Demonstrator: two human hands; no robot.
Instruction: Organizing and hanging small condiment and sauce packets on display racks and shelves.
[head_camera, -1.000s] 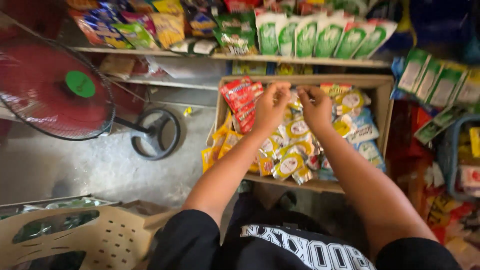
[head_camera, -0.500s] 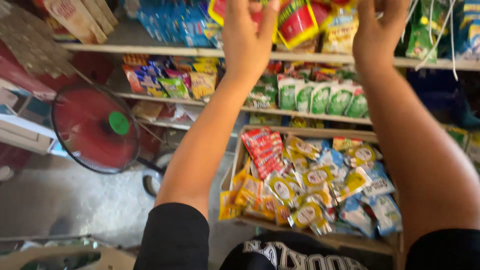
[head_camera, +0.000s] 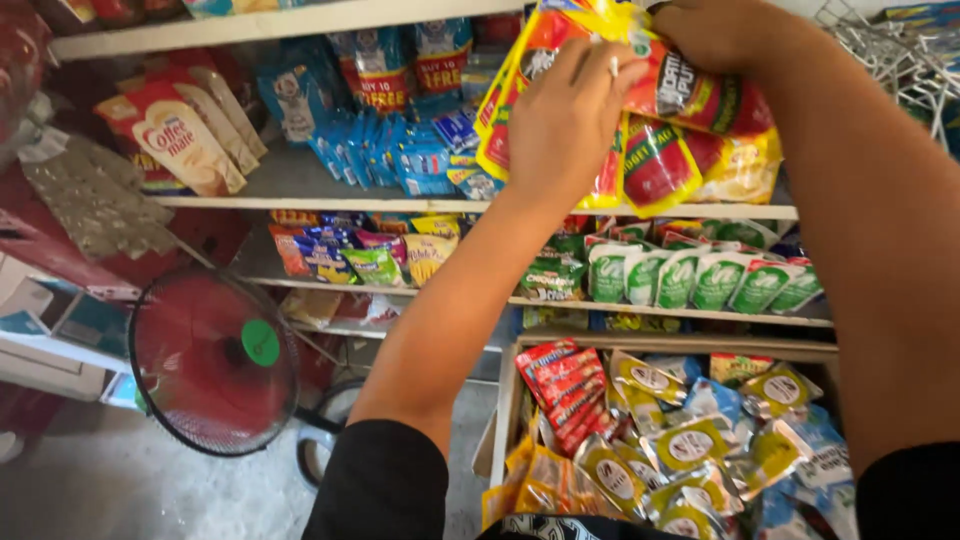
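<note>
Left hand (head_camera: 565, 125) fingers pinch glossy, crinkly yellow-and-red sachets (head_camera: 650, 160); right hand (head_camera: 715, 35) grips their top edge. Flat, shiny packets fill the cardboard box (head_camera: 505, 400) below.

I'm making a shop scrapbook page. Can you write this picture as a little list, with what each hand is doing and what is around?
Place: shop shelves stacked with snack packets
Left hand: raised, fingers pressed on hanging yellow-and-red sachets
Right hand: raised at the top of the same sachets, gripping them
Below the hands: cardboard box full of small sachets
Middle shelf: row of green-and-white pouches
Upper shelf: blue packets
Left side: red fan on the floor
Sleeves: black
</note>
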